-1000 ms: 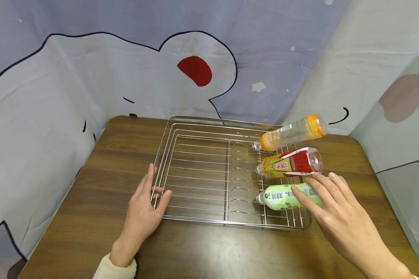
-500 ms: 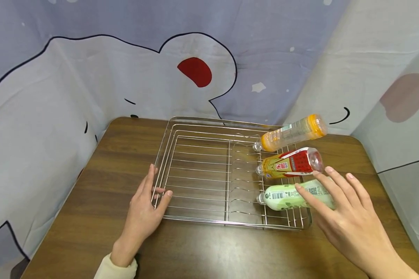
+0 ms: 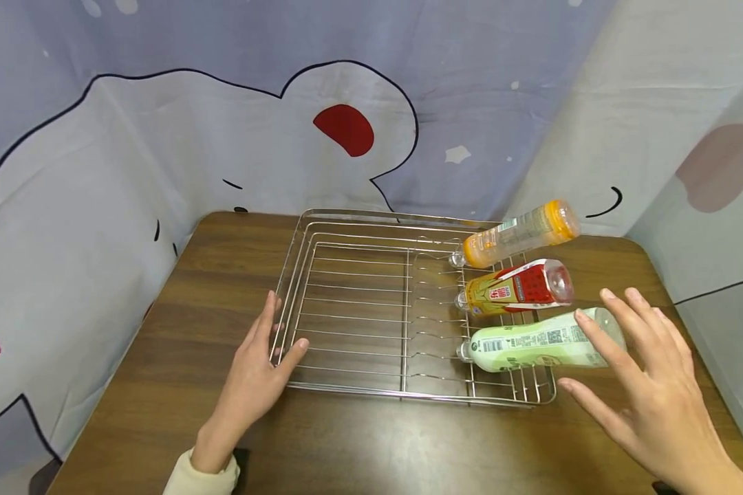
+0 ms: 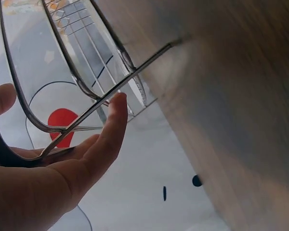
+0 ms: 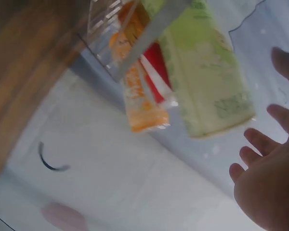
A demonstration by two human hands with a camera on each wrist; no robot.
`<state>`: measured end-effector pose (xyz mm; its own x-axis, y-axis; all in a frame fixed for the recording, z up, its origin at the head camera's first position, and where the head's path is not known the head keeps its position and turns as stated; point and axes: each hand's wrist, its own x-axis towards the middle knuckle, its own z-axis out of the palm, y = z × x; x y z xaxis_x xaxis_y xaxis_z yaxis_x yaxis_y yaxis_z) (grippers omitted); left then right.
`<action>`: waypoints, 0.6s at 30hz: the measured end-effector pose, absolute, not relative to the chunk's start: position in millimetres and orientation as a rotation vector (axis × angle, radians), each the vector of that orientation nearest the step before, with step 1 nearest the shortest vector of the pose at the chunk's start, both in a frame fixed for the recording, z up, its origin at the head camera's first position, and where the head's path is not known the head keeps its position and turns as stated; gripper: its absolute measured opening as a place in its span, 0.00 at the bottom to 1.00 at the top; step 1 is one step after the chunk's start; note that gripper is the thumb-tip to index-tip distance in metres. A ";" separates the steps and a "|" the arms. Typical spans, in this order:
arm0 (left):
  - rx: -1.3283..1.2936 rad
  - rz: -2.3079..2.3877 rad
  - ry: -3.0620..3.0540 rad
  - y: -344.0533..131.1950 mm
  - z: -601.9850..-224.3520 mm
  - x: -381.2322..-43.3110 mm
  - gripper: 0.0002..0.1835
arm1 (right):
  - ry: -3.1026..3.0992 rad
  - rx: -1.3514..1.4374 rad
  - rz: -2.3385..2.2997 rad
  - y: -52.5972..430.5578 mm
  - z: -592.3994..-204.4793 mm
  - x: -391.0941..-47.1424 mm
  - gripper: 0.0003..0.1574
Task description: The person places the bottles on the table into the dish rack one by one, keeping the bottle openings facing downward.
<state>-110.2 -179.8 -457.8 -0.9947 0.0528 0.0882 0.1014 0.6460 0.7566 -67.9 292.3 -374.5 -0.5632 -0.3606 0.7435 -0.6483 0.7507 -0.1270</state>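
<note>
A silver wire rack (image 3: 378,393) lies on the wooden table. My left hand (image 3: 254,371) holds its left rim, the thumb inside and the fingers outside; in the left wrist view a fingertip touches the wire (image 4: 102,100). At the rack's right end stand three plastic bottles, necks down among the wavy wires: a pale green bottle (image 3: 532,344) nearest me, a red-and-yellow bottle (image 3: 520,287) in the middle, and a clear bottle with orange bands (image 3: 514,237) at the back. Beside the green bottle's base, my right hand (image 3: 656,392) is spread, gripping nothing; the right wrist view shows a gap between them.
The brown wooden table (image 3: 408,447) runs around the rack. Close behind it and along both sides hangs a printed curtain (image 3: 223,137). A dark object (image 3: 43,478) shows past the table's left edge.
My right hand has come off the green bottle, moving right and spreading its fingers. More of that bottle shows now. My left hand keeps its place on the rack.
</note>
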 end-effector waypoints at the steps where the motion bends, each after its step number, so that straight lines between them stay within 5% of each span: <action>1: -0.133 -1.308 -2.792 -180.5 -457.1 -110.3 0.52 | -2.219 0.741 0.520 292.7 -376.1 -68.8 0.47; 11: -0.169 -1.448 -2.753 -187.5 -455.4 -108.8 0.42 | -2.195 0.599 0.645 300.0 -383.5 -70.9 0.52; 18: -0.181 -1.454 -2.770 -194.8 -448.1 -111.7 0.37 | -2.324 0.476 0.980 331.8 -395.6 -71.6 0.37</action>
<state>-111.7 -194.8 -448.1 -0.9933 0.0986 0.0601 0.1055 0.5626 0.8200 -71.6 331.8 -395.6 -0.7758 -0.1009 0.6229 -0.5164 0.6686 -0.5350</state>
